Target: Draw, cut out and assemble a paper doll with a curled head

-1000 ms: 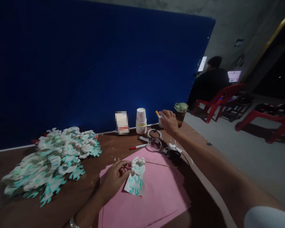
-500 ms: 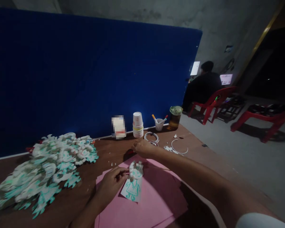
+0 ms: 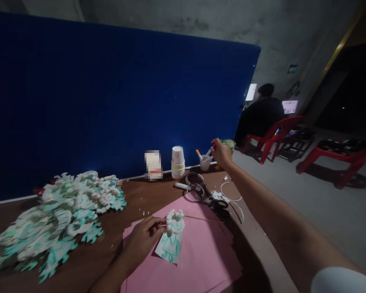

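The right hand, fingers closed on a red-capped marker at the marker cup, could tip that light cup or bump the green-topped container just beside it. The left hand lightly pinches the green-drawn paper figure on the pink sheets; a tug might crease its curled top or slide the loose sheets.
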{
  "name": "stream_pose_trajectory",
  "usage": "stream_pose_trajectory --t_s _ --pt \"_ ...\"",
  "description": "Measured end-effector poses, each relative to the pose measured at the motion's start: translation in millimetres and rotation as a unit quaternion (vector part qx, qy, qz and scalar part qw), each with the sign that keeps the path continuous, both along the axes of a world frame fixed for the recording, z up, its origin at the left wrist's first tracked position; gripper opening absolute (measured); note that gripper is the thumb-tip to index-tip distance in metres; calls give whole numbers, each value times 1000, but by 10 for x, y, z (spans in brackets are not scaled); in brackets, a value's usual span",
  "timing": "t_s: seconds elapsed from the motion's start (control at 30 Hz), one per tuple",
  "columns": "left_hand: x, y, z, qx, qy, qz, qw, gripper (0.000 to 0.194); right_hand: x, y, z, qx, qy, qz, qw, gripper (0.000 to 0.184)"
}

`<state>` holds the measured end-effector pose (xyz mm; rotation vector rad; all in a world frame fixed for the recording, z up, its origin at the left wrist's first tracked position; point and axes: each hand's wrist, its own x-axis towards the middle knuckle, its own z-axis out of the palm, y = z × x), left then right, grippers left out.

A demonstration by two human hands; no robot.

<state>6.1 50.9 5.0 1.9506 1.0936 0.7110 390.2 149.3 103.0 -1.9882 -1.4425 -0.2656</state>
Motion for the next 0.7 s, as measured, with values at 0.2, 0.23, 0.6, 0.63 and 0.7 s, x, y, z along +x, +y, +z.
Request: stream_pose_trajectory --t_s 0.2,0.23,0.6,0.63,0.7 --pt "29 -79 82 28 33 19 999 23 -104 30 -160 -50 -49 5 998 24" --pt "42 -116 112 27 39 19 999 25 -169 -22 -170 -45 -63 16 997 29" --pt "150 -250 170 12 189 21 982 45 -1057 -1305 -749 -175 -204 289 919 24" --pt "140 -233 147 10 179 21 984 41 -1038 -1338 -778 -179 -207 283 919 24" --pt "102 -190 84 5 137 30 990 35 -950 -1337 -810 -183 -208 254 927 24"
